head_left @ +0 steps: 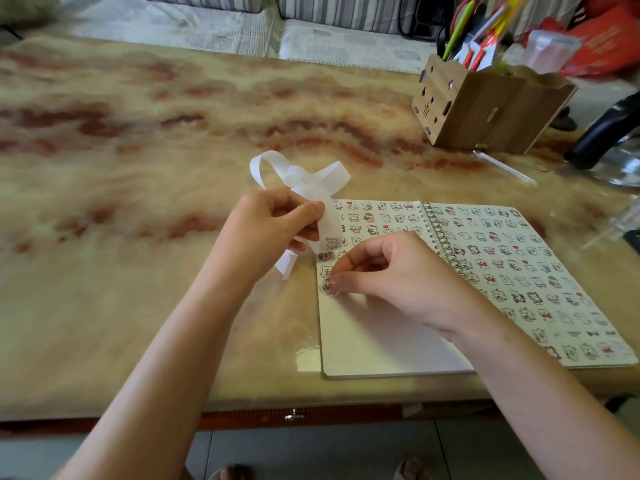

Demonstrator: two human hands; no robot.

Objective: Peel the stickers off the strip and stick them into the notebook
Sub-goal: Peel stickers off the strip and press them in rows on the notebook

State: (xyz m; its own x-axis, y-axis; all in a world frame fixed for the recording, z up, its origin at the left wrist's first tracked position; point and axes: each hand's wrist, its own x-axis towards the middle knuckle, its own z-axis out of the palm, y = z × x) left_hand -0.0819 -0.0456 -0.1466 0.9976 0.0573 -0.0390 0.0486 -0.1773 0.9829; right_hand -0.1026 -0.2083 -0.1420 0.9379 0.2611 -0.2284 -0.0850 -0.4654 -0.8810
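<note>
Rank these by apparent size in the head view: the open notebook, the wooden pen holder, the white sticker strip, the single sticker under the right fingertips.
1. notebook
2. wooden pen holder, though farther from the camera
3. sticker strip, curled and partly hidden
4. single sticker

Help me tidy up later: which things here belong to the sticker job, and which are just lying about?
Job: sticker strip, in the left hand; notebook; sticker, held by the right hand.
Lying about: wooden pen box; pens in it.
</note>
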